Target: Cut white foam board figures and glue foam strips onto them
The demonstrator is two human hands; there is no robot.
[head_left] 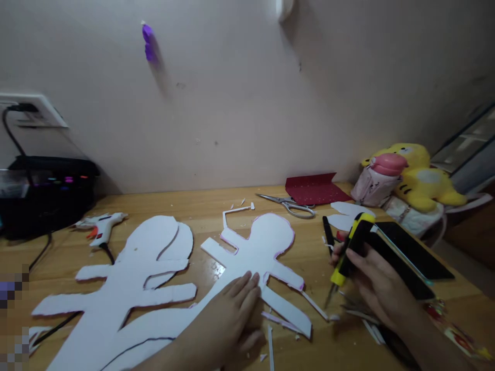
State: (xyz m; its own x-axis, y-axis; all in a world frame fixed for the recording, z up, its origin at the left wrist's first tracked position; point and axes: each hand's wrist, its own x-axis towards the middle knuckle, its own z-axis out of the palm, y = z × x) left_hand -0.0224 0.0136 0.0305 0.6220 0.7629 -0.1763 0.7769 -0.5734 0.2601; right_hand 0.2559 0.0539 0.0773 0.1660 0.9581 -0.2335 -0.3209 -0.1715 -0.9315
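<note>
White cutout (268,245) lay flat mid-tabletop (193,202), round end toward the wall (232,113), pinkish line along parts of its edge. Left hand (240,309) was palm down on its body, fingers extended and close together, pressing but not gripping anything. Right hand (377,278) was closed around a yellow-and-black knife (350,247), held off to the right of the cutout, blade (330,296) angled down. Tip sat near the outer end of a thin strip (315,305) running off the lower right limb; couldn't tell if it touched.

Another bent strip (235,210) stuck out at the upper left limb. Narrow scraps (270,345) lay just right of the left hand.

Second cutout (116,288), larger, was on the left, its lower part meeting or overlapping the first; couldn't tell which. Glue gun (102,230) sat behind it, near a black bag (65,188).

Back edge: scissors (284,201) beside folded dark red paper (317,189), then a pink-lidded bottle (373,188) in front of a yellow plush toy (423,180).
</note>
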